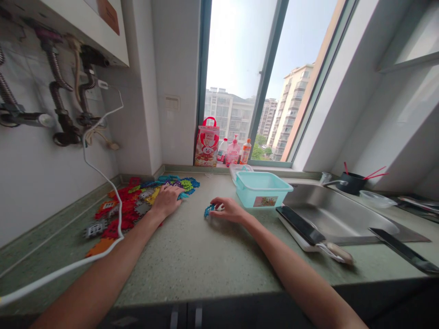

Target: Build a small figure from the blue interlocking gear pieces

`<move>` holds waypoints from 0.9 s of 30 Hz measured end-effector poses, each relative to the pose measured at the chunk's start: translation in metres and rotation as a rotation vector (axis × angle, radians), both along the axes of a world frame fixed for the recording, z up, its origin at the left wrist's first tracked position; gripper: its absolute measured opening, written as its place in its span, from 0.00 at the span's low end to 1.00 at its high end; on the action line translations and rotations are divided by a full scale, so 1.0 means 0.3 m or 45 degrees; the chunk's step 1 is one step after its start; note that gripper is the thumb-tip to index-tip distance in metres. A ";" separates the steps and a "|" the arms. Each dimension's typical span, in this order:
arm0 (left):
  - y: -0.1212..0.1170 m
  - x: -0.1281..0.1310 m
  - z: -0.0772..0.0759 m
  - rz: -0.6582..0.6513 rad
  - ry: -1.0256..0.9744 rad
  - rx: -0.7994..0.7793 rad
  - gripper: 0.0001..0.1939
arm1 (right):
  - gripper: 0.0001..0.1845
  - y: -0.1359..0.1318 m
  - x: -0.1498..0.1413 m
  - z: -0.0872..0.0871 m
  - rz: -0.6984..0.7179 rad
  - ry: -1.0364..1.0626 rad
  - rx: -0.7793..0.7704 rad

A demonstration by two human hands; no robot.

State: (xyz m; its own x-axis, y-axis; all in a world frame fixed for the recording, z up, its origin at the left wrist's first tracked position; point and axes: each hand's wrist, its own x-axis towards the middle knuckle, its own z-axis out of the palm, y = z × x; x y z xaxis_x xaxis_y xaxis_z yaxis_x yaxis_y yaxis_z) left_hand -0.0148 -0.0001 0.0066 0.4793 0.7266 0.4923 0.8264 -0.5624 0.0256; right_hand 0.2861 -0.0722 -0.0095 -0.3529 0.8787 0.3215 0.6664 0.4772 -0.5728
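A heap of colourful interlocking plastic pieces (130, 205) in red, orange, blue, green and yellow lies on the green speckled counter (192, 256) at the left. My left hand (167, 199) rests on the heap's right side, its fingers curled down onto the pieces. My right hand (229, 210) lies on the counter in the middle. Its fingers close around a small blue piece (208, 210). Just right of that hand stands a light teal plastic tub (261, 188).
A white cable (103, 173) hangs from wall pipes and trails over the counter's left. A steel sink (329, 214) with a board and knife on its rim is at the right. A red bag (206, 144) and bottles stand on the window sill.
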 end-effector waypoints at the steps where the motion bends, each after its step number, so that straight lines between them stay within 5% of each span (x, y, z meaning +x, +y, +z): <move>1: -0.004 0.007 0.003 -0.036 -0.008 0.015 0.19 | 0.18 -0.004 0.000 0.004 0.014 -0.045 0.009; 7: -0.031 0.057 -0.002 -0.203 -0.051 -0.107 0.25 | 0.11 -0.009 0.015 0.010 0.088 -0.232 0.119; 13: -0.056 0.073 -0.012 -0.356 -0.006 -0.217 0.29 | 0.17 0.009 0.037 -0.014 0.045 -0.227 0.129; 20: -0.080 0.067 0.018 -0.356 -0.044 -0.187 0.27 | 0.19 0.013 0.034 -0.026 0.020 -0.286 0.187; 27: -0.087 0.108 0.021 -0.198 -0.524 -0.297 0.19 | 0.24 0.010 0.037 -0.019 -0.115 -0.262 0.323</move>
State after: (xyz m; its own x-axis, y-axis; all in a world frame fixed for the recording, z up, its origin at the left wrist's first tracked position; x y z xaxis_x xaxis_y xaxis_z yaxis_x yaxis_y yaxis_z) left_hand 0.0175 -0.0261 0.0128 0.3905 0.7755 0.4961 0.6282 -0.6184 0.4721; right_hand 0.2973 -0.0691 -0.0151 -0.3575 0.8106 0.4639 0.8019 0.5210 -0.2924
